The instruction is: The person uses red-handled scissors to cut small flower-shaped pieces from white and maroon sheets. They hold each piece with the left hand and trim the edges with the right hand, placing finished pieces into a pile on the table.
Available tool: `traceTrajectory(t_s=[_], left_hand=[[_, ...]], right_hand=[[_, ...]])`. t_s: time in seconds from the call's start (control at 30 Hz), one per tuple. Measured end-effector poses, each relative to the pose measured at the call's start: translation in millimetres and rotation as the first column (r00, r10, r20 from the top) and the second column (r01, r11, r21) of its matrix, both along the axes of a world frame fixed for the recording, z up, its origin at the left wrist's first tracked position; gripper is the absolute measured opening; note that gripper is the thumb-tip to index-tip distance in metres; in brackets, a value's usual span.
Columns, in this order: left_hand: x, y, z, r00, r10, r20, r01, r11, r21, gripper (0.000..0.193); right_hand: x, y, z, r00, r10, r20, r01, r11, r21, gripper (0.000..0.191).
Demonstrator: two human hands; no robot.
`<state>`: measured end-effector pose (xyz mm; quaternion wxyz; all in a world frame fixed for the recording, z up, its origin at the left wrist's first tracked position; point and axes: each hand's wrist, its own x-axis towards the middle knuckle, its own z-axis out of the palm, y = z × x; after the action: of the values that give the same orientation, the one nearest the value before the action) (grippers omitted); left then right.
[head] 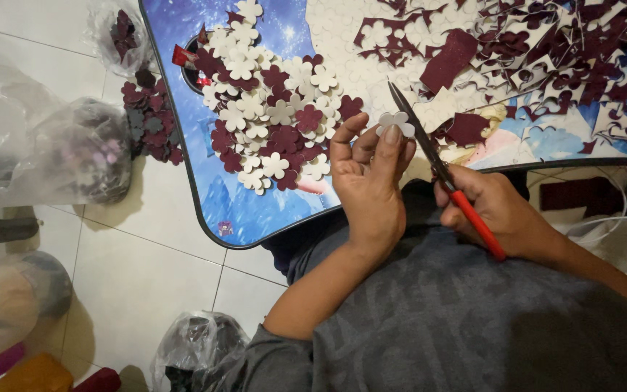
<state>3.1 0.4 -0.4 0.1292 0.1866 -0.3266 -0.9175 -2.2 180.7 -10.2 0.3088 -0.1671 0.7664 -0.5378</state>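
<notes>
A low table (205, 218) with a blue, starry printed top fills the upper half of the head view, standing on a white tiled floor (146, 276). Across its right part lies a wide litter of maroon and white cut-out scraps (546, 51); nearer the left sits a pile of maroon and white foam flowers (270, 116). On the floor to the left, a clear plastic bag (74, 152) holds dark flower pieces. The left hand (368, 178) is closed on a small white flower cut-out (395, 122), pinched between thumb and fingertips just above the table's near edge. The right hand (498, 210) grips red-handled scissors (440, 170), blades together, touching the flower.
</notes>
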Motion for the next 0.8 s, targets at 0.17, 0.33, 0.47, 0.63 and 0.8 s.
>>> traceTrajectory(t_s=[0.17, 0.33, 0.47, 0.63, 0.8], left_hand=[[-0.7, -2.0, -3.4, 0.999, 0.020, -0.037, -0.020, 1.000, -0.023, 0.043], [0.8, -8.8, -9.3, 0.999, 0.037, 0.034, -0.031, 0.983, -0.181, 0.042], [1.6, -16.3, -10.8, 0.998, 0.060, 0.009, -0.057, 0.973, -0.225, 0.042], [8.6, -31.9, -5.3, 0.928, 0.032, -0.372, -0.333, 0.520, -0.787, 0.035], [13.8, -52.4, 4.1, 0.890, -0.140, -0.435, -0.442, -0.021, -0.897, 0.033]], right_hand=[[3.6, 3.2, -0.6, 0.991, -0.056, 0.121, 0.068, 0.993, -0.099, 0.056], [0.1, 10.1, 1.5, 0.988, -0.088, 0.125, 0.097, 0.993, -0.066, 0.050], [-2.4, 12.6, 11.8, 0.998, -0.061, -0.034, 0.067, 0.977, 0.204, 0.046], [-3.0, 14.9, 28.2, 0.979, 0.002, -0.205, 0.107, 0.848, 0.519, 0.053], [-8.1, 24.3, 24.3, 0.905, 0.073, -0.419, 0.216, 0.770, 0.600, 0.051]])
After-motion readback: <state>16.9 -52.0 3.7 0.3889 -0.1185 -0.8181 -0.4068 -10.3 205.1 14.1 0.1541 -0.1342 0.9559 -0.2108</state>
